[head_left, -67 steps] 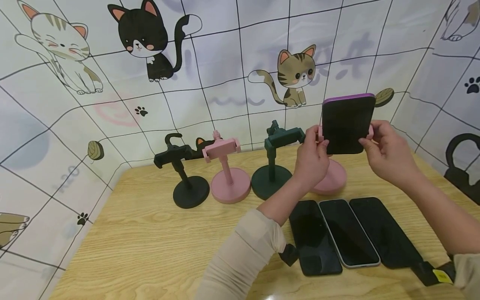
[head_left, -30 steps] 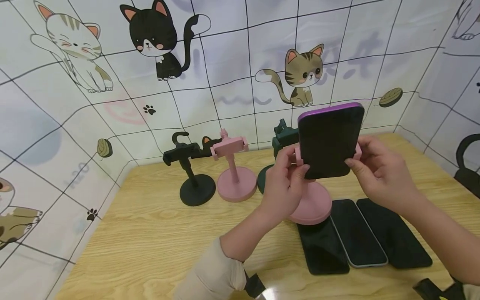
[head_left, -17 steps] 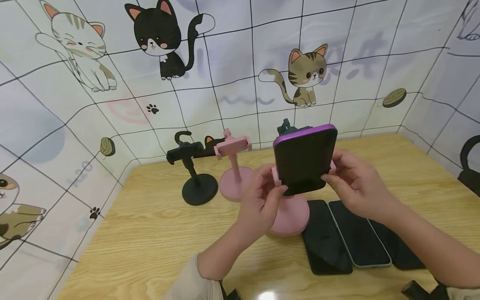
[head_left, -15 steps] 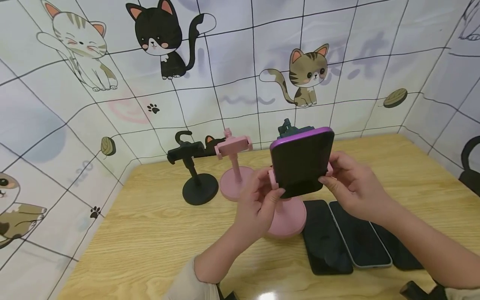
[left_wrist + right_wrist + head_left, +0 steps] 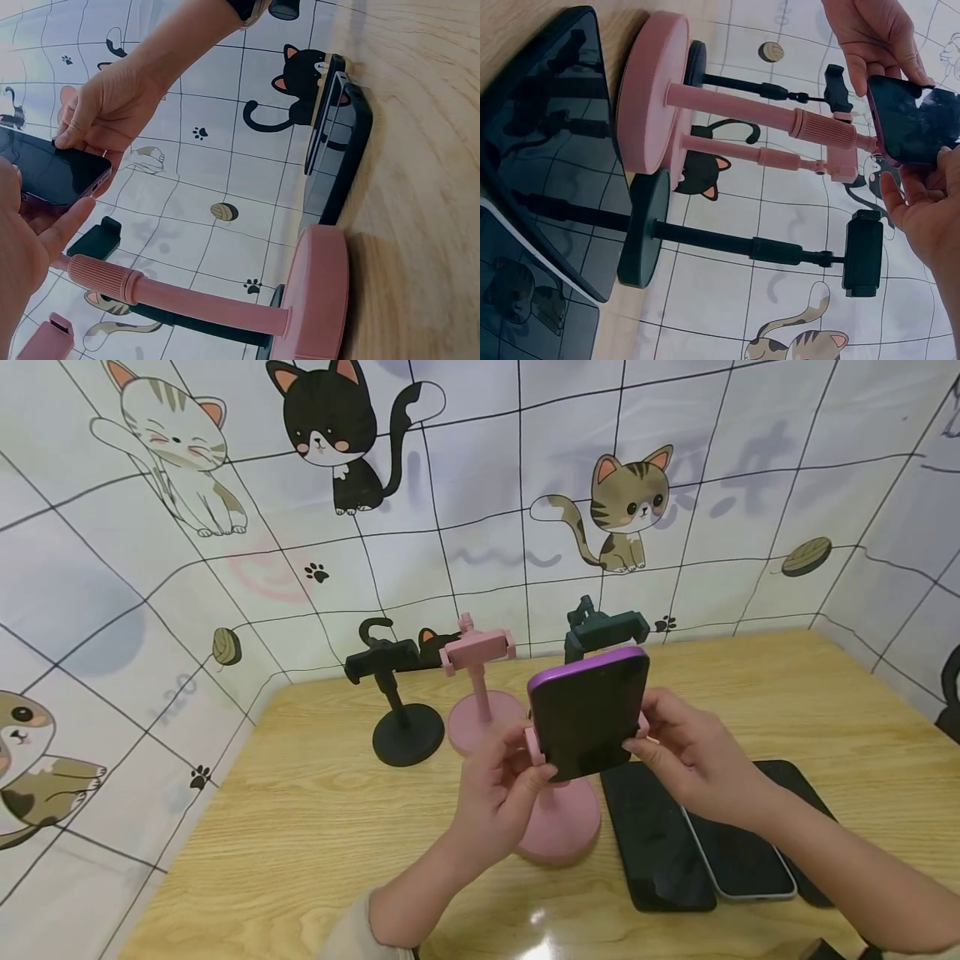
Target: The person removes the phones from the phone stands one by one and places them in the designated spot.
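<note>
A smartphone [image 5: 588, 714] with a purple edge and dark screen sits in the clamp of a pink phone stand [image 5: 564, 831], tilted back. My left hand [image 5: 491, 797] grips the clamp's left end, thumb on the phone's lower corner. On the other side my right hand [image 5: 697, 760] pinches the right end, its thumb on the phone's lower edge. Fingers of both hands curl behind the phone and are partly hidden. In the left wrist view the stand's round base [image 5: 311, 292] is at the tabletop, its ribbed stem rising to the hands.
To the right lie three phones side by side: a black phone [image 5: 660, 843], a silver-edged phone [image 5: 742, 856] and another dark phone [image 5: 795, 777] partly behind my right arm. Behind stand a black stand [image 5: 407, 735], another pink stand [image 5: 480, 652] and a dark green stand [image 5: 607, 631].
Both hands have brought the pink stand with its phone from the back right leftward and nearer to me, past the black phone. The green stand's holder shows again behind it.
</note>
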Available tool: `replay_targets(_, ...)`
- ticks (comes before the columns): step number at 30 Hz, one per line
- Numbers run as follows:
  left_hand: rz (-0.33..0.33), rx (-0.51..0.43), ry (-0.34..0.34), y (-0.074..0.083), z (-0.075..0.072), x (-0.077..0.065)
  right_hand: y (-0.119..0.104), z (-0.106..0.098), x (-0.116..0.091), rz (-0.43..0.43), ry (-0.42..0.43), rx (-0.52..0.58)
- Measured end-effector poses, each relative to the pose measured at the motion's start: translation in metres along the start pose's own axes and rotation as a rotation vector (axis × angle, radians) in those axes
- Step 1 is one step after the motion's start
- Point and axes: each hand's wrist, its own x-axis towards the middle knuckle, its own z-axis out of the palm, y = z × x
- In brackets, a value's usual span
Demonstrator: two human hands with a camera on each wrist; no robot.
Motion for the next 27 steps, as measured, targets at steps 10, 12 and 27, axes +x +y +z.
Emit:
replay_targets(10, 0.026, -0.018, -0.029, -0.003, 0.0, -0.005, 0.0, 0.006, -0.006, -0.009, -0.013, 0.097)
replay_targets(12, 0.027, -0.016, -0.034, -0.003, 0.0, -0.005, 0.001, 0.007, -0.007, -0.012, -0.004, 0.125)
replay_targets(27, 0.008, 0.174, -0.104, -0.003, -0.008, -0.007, -0.004, 0.006, -0.011, 0.014, -0.005, -0.012)
